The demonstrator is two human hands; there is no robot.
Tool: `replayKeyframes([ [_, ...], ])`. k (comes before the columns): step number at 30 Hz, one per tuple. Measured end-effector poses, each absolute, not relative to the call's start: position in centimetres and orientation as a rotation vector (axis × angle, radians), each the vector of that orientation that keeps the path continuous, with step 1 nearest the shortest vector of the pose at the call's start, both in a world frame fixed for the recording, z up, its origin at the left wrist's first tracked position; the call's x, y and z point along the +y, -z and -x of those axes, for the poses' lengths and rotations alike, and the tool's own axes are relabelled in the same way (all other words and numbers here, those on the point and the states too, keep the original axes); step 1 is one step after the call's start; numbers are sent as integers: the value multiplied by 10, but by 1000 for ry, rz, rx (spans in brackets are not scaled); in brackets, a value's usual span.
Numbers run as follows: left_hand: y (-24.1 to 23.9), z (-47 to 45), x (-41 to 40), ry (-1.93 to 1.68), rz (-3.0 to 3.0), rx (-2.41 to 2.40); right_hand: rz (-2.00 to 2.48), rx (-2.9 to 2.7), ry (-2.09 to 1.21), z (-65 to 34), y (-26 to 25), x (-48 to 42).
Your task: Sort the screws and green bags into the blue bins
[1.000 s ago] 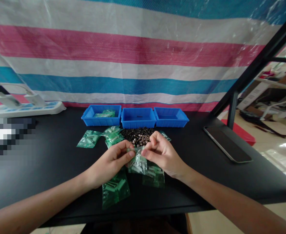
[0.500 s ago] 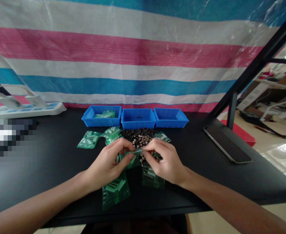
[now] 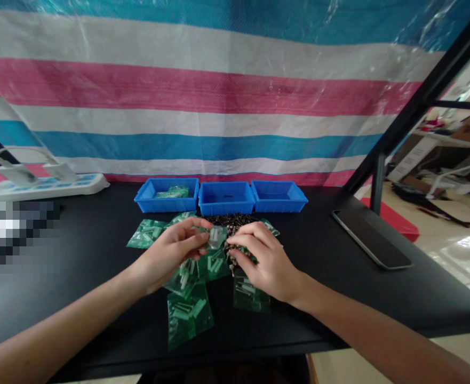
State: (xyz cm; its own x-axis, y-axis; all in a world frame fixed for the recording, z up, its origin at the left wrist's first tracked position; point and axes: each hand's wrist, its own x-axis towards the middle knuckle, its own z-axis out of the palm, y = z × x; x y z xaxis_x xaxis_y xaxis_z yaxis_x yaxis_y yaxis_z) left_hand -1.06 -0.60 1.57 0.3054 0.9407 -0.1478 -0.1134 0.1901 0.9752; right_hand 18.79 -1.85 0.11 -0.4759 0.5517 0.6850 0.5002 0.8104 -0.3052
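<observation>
My left hand (image 3: 176, 246) pinches a small clear plastic bag (image 3: 217, 236) by its left side, between thumb and fingers. Just right of the bag, my right hand (image 3: 264, 261) hovers over a pile of small dark and brassy screws (image 3: 235, 220), its thumb and fingers bent but apart, with nothing visible in them. Green plastic bags with pale plugs and screws lie around: one near the front edge (image 3: 190, 314), another below my right hand (image 3: 251, 293), one at the left (image 3: 147, 233). More green bags lie partly hidden under my left hand.
Behind the screws stand three blue trays: the left one (image 3: 166, 205) holds green bags, beside a middle tray (image 3: 226, 206) and a right tray (image 3: 280, 205). A phone (image 3: 373, 239) lies at the right. At the left is a power strip (image 3: 86, 184); a black frame post (image 3: 377, 184) rises at the right.
My hands have moved apart. The small bag, earlier between both hands' fingertips, is now in the left hand only and turned flat toward view. My right fingers have parted.
</observation>
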Motion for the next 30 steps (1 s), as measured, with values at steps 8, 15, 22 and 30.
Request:
replayKeyframes([
  [8,-29,51,48,-1437,-1107,1127,838,-2162,-60,-188,-1,-24],
  [15,-33,71,49,-1123,-2004,1602,872,-2155,-80,-188,-5,-27],
  [22,-22,41,23,-750,-2644,1316,857,-2103,-128,-194,-6,-17],
  [30,-24,16,-18,-439,-2778,784,817,-2302,-147,-193,-5,-15],
])
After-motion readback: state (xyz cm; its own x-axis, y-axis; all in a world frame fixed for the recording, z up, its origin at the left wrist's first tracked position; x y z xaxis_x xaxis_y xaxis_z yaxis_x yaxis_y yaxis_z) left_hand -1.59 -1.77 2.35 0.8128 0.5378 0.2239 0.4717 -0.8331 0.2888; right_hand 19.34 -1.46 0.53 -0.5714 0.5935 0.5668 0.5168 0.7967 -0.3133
